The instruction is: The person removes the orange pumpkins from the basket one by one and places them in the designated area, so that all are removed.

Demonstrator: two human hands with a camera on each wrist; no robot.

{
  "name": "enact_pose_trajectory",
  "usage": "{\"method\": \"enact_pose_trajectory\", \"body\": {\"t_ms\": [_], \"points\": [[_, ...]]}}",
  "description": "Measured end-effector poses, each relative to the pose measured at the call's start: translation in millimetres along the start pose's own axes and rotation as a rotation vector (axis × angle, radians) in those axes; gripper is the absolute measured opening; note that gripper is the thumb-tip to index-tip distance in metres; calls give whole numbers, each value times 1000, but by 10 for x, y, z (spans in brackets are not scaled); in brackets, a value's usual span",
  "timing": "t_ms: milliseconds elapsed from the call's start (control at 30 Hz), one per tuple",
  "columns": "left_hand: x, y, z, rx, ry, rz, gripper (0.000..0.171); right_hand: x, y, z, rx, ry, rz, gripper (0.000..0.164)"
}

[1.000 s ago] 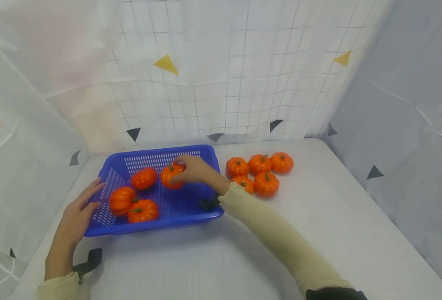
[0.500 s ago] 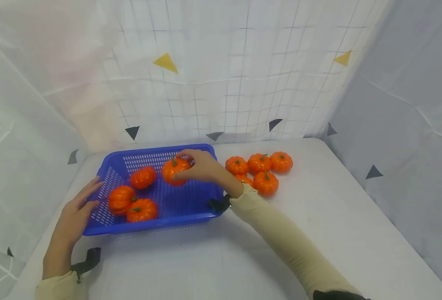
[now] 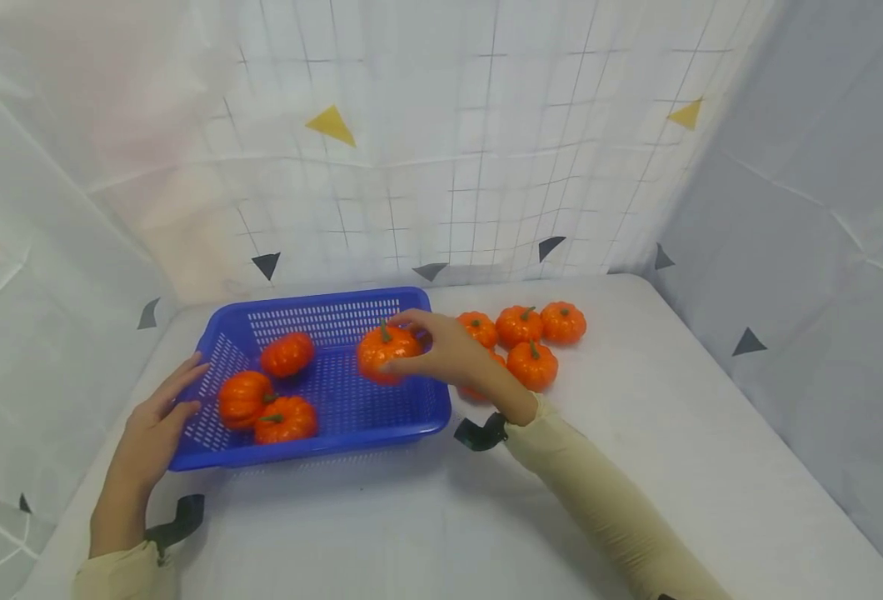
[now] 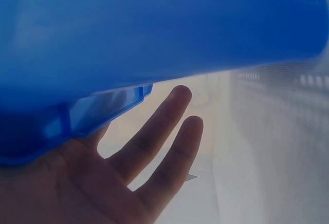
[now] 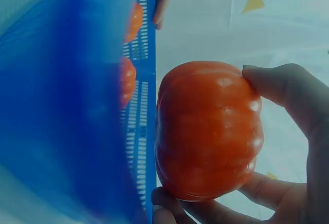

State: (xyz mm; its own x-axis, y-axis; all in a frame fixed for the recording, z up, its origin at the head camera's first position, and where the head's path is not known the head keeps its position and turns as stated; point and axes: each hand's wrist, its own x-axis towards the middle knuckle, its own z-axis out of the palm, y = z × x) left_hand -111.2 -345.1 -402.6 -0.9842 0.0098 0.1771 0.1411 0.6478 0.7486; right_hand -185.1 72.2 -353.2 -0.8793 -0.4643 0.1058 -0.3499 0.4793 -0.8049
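Observation:
My right hand (image 3: 452, 352) pinches a small orange pumpkin (image 3: 385, 354) with a green stem between thumb and fingers, over the right part of a blue plastic basket (image 3: 314, 446). In the right wrist view this pumpkin (image 5: 208, 131) appears above the basket's rim. My left hand (image 3: 145, 433) rests at the basket's left rim with its fingers fairly straight. The left wrist view has two extended fingers (image 4: 154, 136) just under the blue wall, the others partly hidden. Inside the basket lie three pumpkins, one at the back (image 3: 287, 355), one at the left (image 3: 244, 400) and one in front (image 3: 286, 420).
On the white table (image 3: 636, 467), several more orange pumpkins (image 3: 533, 367) stand grouped to the right of the basket, partly behind my right hand. White sheeting with grid lines (image 3: 479, 167) rises behind the table, and sheets hang along both sides.
My right hand has lifted the pumpkin and moved right with it, from the basket's middle toward its right wall. The left hand and the other pumpkins have stayed in place.

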Motion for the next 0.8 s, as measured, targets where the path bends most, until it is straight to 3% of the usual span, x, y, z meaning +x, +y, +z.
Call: {"method": "enact_pose_trajectory", "body": {"t_ms": [200, 800], "points": [[-3, 35, -1, 10, 0, 6, 51, -217, 151, -153, -19, 45, 1, 64], [-15, 24, 2, -11, -4, -5, 51, -724, 326, -553, -11, 153, 50, 63]]}}
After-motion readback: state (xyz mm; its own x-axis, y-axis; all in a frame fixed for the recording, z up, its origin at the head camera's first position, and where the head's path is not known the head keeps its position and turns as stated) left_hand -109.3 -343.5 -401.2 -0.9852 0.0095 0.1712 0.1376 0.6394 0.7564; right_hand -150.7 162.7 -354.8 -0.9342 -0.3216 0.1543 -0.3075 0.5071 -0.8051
